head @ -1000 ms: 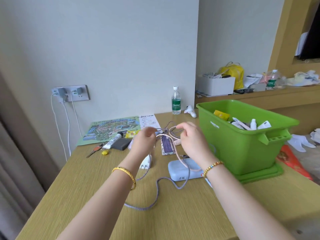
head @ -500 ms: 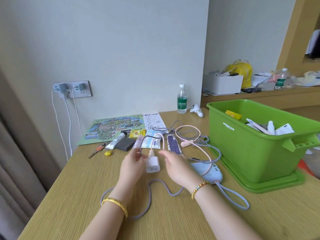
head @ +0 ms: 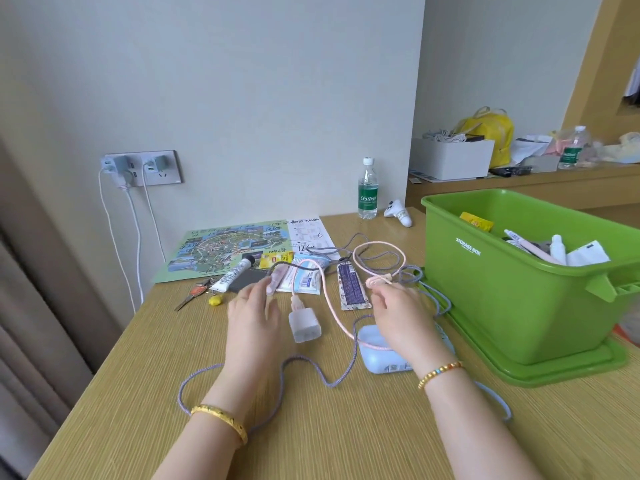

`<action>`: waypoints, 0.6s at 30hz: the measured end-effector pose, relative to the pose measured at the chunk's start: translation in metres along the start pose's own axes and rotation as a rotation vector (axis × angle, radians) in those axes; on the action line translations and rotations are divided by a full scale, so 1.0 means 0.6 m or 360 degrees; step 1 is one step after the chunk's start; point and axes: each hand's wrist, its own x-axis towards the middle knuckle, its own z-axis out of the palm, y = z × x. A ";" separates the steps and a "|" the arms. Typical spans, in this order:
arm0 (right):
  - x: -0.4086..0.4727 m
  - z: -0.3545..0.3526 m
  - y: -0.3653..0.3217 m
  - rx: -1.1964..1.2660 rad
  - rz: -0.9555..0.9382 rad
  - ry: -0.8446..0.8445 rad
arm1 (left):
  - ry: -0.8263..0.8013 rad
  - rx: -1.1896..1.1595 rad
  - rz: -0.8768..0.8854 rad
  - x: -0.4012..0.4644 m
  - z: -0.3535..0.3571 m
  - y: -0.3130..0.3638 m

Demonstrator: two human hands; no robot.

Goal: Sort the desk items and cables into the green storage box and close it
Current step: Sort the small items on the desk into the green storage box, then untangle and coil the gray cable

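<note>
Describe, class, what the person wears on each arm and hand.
Both forearms are bare, with no sleeves or gloves in view. The left hand has a broad gold bangle at the wrist. The right hand has a thin gold bead bracelet with a few coloured beads.

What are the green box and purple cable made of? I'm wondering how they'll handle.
Green box: looks like rigid moulded plastic, smooth and slightly glossy, with moulded rim and handle. Purple cable: seems fabric-braided, matte with a woven texture, lying in loose curves.
</note>
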 end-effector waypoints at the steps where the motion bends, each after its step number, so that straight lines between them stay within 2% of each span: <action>1: -0.003 -0.001 -0.001 0.0077 0.0027 -0.0146 | -0.0050 -0.0037 0.0110 -0.009 0.001 0.013; 3: -0.008 -0.001 -0.006 0.0208 0.0060 -0.0408 | -0.0199 -0.0048 0.0270 -0.024 0.007 0.034; 5: -0.009 0.000 -0.006 0.0093 -0.0009 -0.0499 | -0.0275 -0.0014 0.0311 -0.036 0.014 0.049; 8: -0.008 0.006 -0.006 0.0183 -0.0031 -0.0493 | -0.0091 0.0256 0.0436 -0.049 0.024 0.061; 10: -0.006 0.015 -0.012 0.0383 -0.0015 -0.0412 | -0.0079 0.0343 0.0571 -0.053 0.030 0.065; 11: -0.004 0.018 -0.016 0.0510 -0.0002 -0.0329 | -0.0170 0.0265 0.0572 -0.055 0.032 0.068; 13: 0.000 0.018 -0.022 0.0833 0.0039 -0.0167 | -0.0399 0.0031 0.0430 -0.055 0.037 0.073; 14: 0.002 0.016 -0.024 0.0982 0.0051 -0.0106 | -0.0429 -0.0029 0.0372 -0.054 0.041 0.074; 18: 0.004 0.006 -0.036 0.1337 0.0003 -0.0019 | -0.0328 -0.0188 0.0250 -0.043 0.044 0.076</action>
